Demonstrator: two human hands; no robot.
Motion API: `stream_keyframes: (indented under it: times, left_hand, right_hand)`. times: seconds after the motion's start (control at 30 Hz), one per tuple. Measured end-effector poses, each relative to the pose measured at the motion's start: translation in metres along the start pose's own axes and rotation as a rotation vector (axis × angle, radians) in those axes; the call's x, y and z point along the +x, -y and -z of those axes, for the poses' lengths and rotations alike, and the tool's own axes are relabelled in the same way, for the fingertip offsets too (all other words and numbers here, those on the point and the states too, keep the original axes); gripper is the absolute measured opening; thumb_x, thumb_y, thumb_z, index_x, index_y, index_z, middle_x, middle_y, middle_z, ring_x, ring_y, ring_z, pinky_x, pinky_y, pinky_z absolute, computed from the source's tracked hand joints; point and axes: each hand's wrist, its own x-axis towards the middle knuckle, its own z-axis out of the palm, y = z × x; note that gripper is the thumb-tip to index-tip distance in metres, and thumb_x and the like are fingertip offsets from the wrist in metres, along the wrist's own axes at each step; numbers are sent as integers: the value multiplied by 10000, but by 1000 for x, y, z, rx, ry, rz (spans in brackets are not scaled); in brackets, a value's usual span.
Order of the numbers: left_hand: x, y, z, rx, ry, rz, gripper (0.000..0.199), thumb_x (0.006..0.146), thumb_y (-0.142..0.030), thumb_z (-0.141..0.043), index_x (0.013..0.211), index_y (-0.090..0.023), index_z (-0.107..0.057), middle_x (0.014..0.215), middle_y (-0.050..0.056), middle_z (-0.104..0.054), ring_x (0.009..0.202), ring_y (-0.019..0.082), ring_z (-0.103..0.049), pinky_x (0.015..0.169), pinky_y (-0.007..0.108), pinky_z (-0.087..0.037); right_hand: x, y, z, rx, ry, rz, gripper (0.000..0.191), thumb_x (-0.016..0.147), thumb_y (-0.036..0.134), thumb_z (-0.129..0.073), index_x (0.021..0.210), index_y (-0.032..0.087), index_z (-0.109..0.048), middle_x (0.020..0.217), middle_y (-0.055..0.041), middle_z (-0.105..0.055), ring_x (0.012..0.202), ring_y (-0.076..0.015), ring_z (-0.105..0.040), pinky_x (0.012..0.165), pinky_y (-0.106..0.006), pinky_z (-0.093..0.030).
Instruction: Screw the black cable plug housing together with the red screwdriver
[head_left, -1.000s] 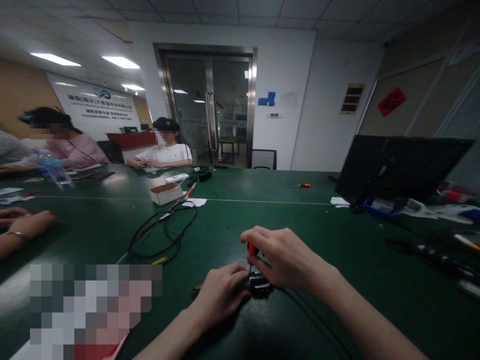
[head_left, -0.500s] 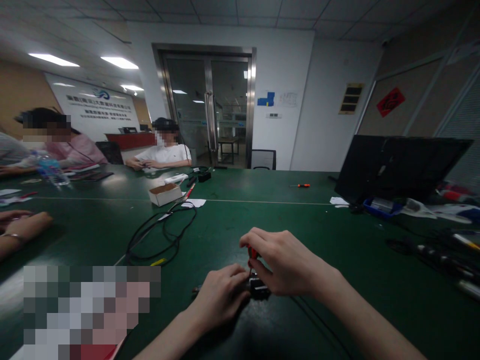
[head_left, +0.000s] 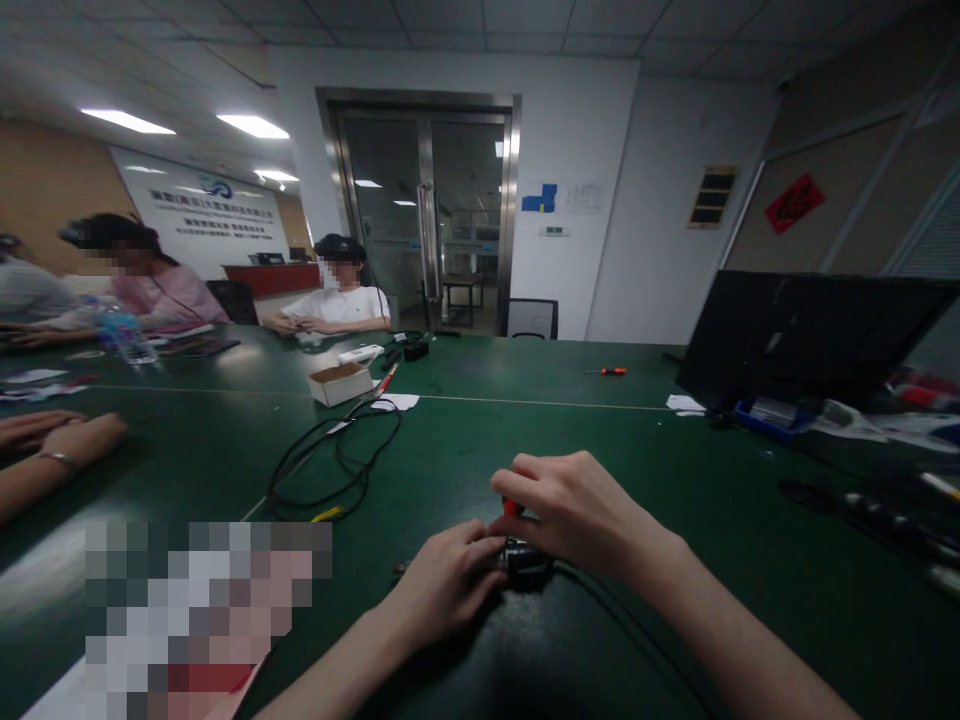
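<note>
My right hand (head_left: 562,500) is closed around the orange-red handle of a small screwdriver (head_left: 511,507), held upright. Its lower end meets a black corded device (head_left: 531,562) lying on the green table; the exact contact point is hidden by my fingers. Wrapped over the left part of that device is my left hand (head_left: 454,570), fingers curled, pinning it to the tabletop. A narrow end of the device pokes out left of the hand. From its right side a thin black cable (head_left: 622,612) runs toward me. The device's exact kind cannot be made out.
Coiled black cable (head_left: 330,455) and an open white box (head_left: 340,384) lie to the left. Another orange-handled screwdriver (head_left: 613,371) lies farther back. A monitor (head_left: 810,335) and blue tray (head_left: 772,418) stand right. A co-worker's hands (head_left: 75,445) rest at far left; other people sit beyond.
The view has shifted slightly to the left. My right hand's fingers have turned a little on the screwdriver handle, and its shaft is now hidden. The left hand keeps its hold.
</note>
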Motion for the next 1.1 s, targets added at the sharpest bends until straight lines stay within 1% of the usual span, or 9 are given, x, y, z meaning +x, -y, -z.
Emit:
stream_keyframes:
  times: [0.13, 0.27, 0.43, 0.6, 0.7, 0.83, 0.93, 1.0, 1.1]
  left_hand:
    - [0, 0, 1, 20, 9, 0, 175, 912, -189, -574, 1067, -209, -652, 1075, 74, -648, 961, 237, -627, 830, 311, -496]
    - [2, -3, 4, 10, 16, 4, 185, 912, -183, -573, 1074, -214, -656, 1092, 68, -649, 979, 231, -623, 841, 298, -493]
    - [1, -1, 5, 54, 30, 6, 159, 909, -214, -591, 1052, -218, -660, 1112, 63, -645, 982, 230, -620, 822, 291, -494]
    - [-1, 3, 8, 103, 33, 17, 250, 883, -244, -631, 1132, -222, -638, 1122, 61, -639, 979, 244, -622, 832, 330, -496]
    - [-1, 4, 8, 119, 47, 12, 321, 857, -236, -655, 1177, -234, -619, 1125, 56, -640, 993, 254, -620, 847, 347, -494]
    - [-1, 4, 8, 125, 84, 8, 333, 836, -195, -654, 1164, -243, -622, 1142, 51, -638, 1020, 255, -616, 861, 341, -492]
    - [0, 4, 8, 125, 96, 6, 342, 826, -162, -648, 1159, -237, -627, 1152, 51, -638, 1030, 255, -615, 864, 335, -490]
    - [0, 4, 8, 130, 94, 2, 343, 830, -156, -640, 1164, -237, -627, 1144, 53, -640, 1018, 254, -618, 852, 332, -491]
    - [-1, 4, 9, 135, 92, -6, 343, 840, -153, -629, 1169, -249, -629, 1136, 51, -641, 1007, 252, -619, 841, 329, -489]
  right_hand:
    - [0, -1, 2, 95, -10, -11, 160, 892, 268, -648, 993, 175, -566, 953, -29, -614, 746, -151, -564, 558, -265, -324]
    - [-1, 0, 4, 212, 12, -33, 255, 857, 149, -571, 1109, 156, -536, 1016, -43, -621, 777, -155, -581, 610, -275, -381]
    - [0, 0, 2, 211, 11, -50, 215, 874, 131, -548, 1086, 164, -538, 968, -34, -631, 712, -145, -567, 573, -270, -339]
    - [1, -3, -1, 74, -7, -30, 163, 909, 281, -640, 1020, 192, -562, 892, -12, -623, 668, -140, -546, 538, -263, -262]
    - [1, -4, -3, 32, -14, -29, 169, 910, 334, -655, 963, 195, -574, 842, -6, -616, 667, -144, -544, 540, -266, -251]
    - [1, -2, 1, 135, -17, -41, 172, 862, 242, -662, 985, 176, -564, 906, -27, -633, 763, -163, -576, 585, -266, -317]
    - [0, -1, 5, 213, 12, -54, 206, 842, 141, -599, 1040, 167, -550, 952, -33, -644, 771, -154, -581, 606, -261, -342]
    - [0, 0, 6, 216, 26, -58, 198, 856, 124, -569, 1048, 172, -547, 958, -31, -651, 758, -150, -584, 597, -259, -334]
    - [0, -1, 5, 174, 17, -51, 201, 872, 158, -598, 1063, 187, -543, 948, -22, -656, 736, -150, -588, 570, -257, -303]
